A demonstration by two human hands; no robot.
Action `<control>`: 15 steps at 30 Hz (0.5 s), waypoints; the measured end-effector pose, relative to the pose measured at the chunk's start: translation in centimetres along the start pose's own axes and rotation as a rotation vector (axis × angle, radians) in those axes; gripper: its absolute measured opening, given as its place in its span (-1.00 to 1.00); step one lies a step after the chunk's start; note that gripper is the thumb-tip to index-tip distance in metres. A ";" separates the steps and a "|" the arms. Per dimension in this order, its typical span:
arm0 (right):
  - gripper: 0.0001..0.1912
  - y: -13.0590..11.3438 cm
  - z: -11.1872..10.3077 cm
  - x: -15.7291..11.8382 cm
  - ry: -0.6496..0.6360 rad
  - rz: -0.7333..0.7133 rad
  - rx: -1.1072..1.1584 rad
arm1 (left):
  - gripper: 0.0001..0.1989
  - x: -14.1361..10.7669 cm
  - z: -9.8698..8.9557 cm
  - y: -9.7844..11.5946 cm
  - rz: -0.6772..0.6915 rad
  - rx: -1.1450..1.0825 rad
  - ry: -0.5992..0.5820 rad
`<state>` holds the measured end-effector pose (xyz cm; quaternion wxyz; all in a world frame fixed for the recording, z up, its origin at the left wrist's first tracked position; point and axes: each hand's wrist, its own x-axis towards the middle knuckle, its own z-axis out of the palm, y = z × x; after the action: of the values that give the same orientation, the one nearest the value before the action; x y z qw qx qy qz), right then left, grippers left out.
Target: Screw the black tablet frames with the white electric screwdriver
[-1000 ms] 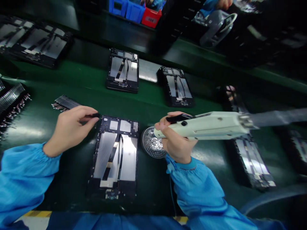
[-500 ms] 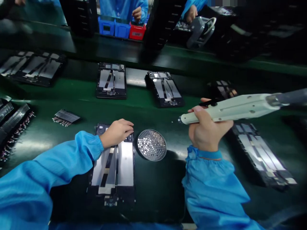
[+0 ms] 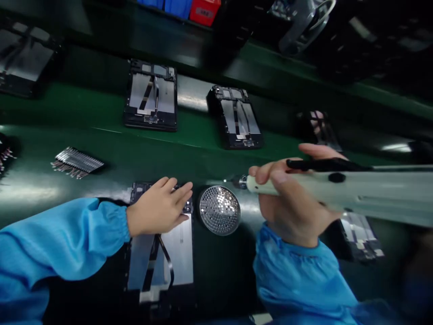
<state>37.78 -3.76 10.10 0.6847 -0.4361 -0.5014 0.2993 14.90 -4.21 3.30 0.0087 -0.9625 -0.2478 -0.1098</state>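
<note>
My left hand (image 3: 160, 205) lies over the upper part of an opened tablet (image 3: 184, 253), fingers stretched out and slightly apart, holding nothing. The tablet's silver inside and dark ribbon cables face up. My right hand (image 3: 294, 210) is wrapped round a pale green electric screwdriver (image 3: 379, 192), its bit pointing left. A tiny bright speck shows at the bit's tip; I cannot tell for sure whether it is a screw. Just below the tip, between my hands, sits a round dish (image 3: 219, 221) with a perforated-looking surface and small shiny pieces on it.
Two more opened tablets, a left one (image 3: 152, 97) and a right one (image 3: 238, 119), lie farther back. Another tablet (image 3: 360, 232) is at the right, partly behind my wrist. A bundle of small wired parts (image 3: 77, 160) lies left. A red bin (image 3: 204, 11) stands at the back.
The view has tipped downward. My right hand has turned the screwdriver closer to level and its bit is now nearer the dish and tablet. My left fingers have spread apart.
</note>
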 end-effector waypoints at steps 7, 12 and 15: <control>-0.70 -0.2 3.1 -3.3 -0.238 0.134 -0.036 | -0.43 -0.3 -0.1 1.8 -0.088 -0.053 0.119; -0.70 -0.1 3.2 -3.7 -0.266 0.168 -0.081 | -0.46 0.2 -0.3 2.0 -0.075 -0.087 0.094; -0.72 -0.2 3.2 -3.5 -0.243 0.165 -0.093 | -0.46 0.4 -0.3 2.1 -0.070 -0.083 0.096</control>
<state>33.58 -5.89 9.19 0.5709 -0.4678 -0.5564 0.3818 16.17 -5.94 3.74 -0.0231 -0.9464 -0.2760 -0.1662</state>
